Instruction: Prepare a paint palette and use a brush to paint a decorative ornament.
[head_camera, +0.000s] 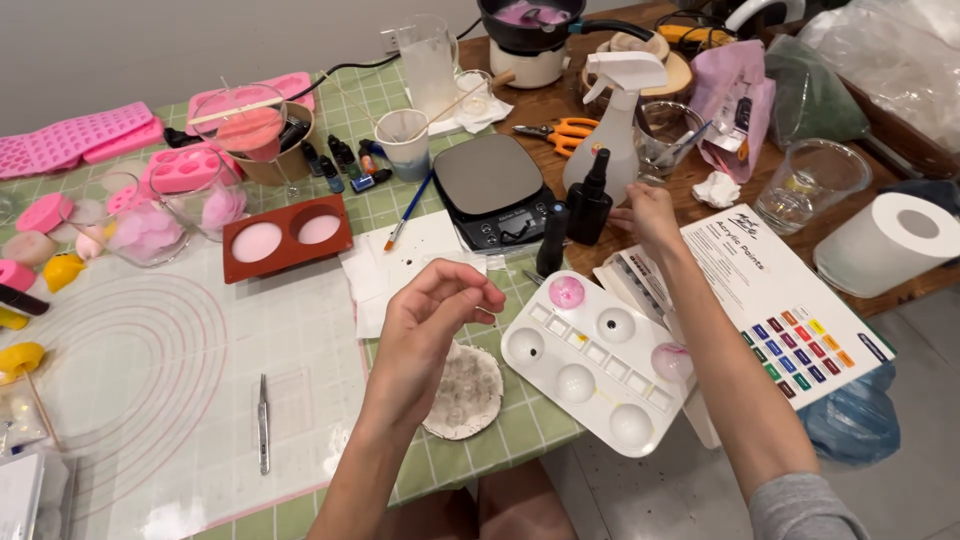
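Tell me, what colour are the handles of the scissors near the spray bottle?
Orange; the scissors show best in the head view.

Lower centre I see a glossy white plastic palette (600, 365); beside it a rough, matt plaster-like disc (462, 392) (bumpy surface). Lower left, smooth metal tweezers (263, 423) on a translucent silicone mat (200, 350).

Green checked table (520, 425), white mat (200, 370)
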